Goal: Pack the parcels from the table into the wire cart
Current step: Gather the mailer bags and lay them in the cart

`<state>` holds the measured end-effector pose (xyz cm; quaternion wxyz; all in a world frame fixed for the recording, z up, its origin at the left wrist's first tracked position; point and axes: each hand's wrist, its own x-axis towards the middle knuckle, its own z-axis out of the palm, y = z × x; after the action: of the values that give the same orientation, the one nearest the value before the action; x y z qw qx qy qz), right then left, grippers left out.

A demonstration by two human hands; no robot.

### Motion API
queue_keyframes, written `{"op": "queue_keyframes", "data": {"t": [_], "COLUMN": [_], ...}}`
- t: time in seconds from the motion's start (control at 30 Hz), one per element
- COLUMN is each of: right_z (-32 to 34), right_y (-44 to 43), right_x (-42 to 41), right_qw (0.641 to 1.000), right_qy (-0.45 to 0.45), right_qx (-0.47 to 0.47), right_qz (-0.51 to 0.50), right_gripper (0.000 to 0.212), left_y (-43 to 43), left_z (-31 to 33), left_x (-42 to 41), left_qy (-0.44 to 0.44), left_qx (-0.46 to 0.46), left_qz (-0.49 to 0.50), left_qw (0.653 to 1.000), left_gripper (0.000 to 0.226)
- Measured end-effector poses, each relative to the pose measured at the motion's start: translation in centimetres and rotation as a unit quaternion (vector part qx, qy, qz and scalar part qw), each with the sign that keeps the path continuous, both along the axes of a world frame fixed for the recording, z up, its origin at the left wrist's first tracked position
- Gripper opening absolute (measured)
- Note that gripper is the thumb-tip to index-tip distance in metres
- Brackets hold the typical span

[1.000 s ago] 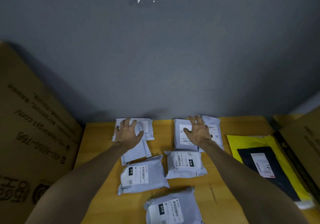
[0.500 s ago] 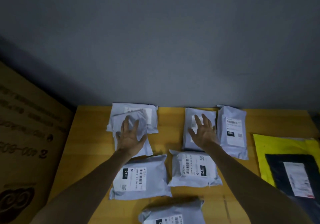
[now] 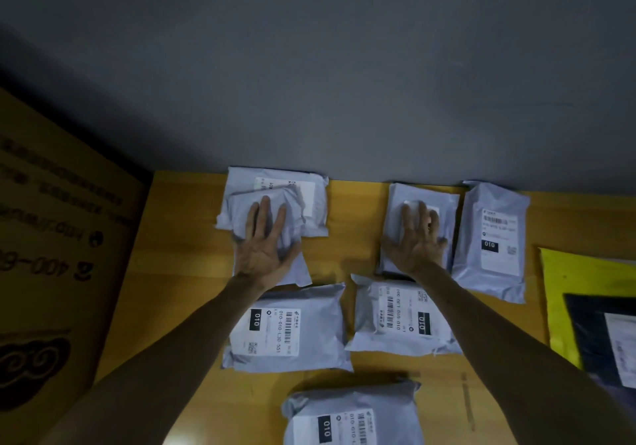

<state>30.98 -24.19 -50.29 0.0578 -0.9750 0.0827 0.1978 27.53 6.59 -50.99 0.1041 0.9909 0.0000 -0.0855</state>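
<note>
1. Still flat, fingers spread: left hand (image 3: pixel 265 248), pressing the crumpled grey parcel (image 3: pixel 241 210) that overlaps the back-left parcel (image 3: pixel 311 203).
2. Right hand (image 3: pixel 418 245): likewise unmoved, fingers straight, resting on the back-middle parcel (image 3: pixel 399 193).
3. Bench (image 3: pixel 179 238): all parcels lying as before, none lifted.
4. Wire cart: not in view; packing judged barely begun.

Seven grey parcels (image 3: pixel 287 334), one yellow mailer (image 3: pixel 568 279), and seemingly one cardboard box (image 3: pixel 62 238), dimly lit.
</note>
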Motion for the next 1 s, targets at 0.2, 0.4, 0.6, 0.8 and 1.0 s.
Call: {"op": "queue_keyframes", "data": {"t": [0.2, 0.4, 0.6, 0.8, 1.0], "right_z": [0.1, 3.0, 8.9, 14.9, 19.6], "right_y": [-0.3, -0.5, -1.5, -2.4, -4.0], "right_x": [0.1, -0.4, -1.1, -1.7, -5.2], "right_qw": [0.999, 0.996, 0.992, 0.987, 0.986], "right_qy": [-0.037, -0.066, -0.119, -0.15, -0.163], "right_qx": [0.016, 0.028, 0.04, 0.037, 0.034], "right_qz": [0.031, 0.055, 0.032, 0.046, 0.034], "right_gripper": [0.088, 0.089, 0.092, 0.084, 0.081], "left_y": [0.2, 0.6, 0.5, -1.4, -3.7], "left_z": [0.3, 2.4, 7.7, 15.1, 21.1], "left_x": [0.6, 0.1, -0.6, -1.3, -2.6], "left_qy": [0.0, 0.015, 0.005, -0.04, -0.074], "left_qx": [0.014, 0.04, 0.039, 0.042, 0.073], "left_qz": [0.005, -0.001, 0.011, 0.0, -0.026], "left_qw": [1.0, 0.999, 0.999, 0.998, 0.994], "left_gripper": [0.088, 0.084, 0.093, 0.095, 0.094]}}
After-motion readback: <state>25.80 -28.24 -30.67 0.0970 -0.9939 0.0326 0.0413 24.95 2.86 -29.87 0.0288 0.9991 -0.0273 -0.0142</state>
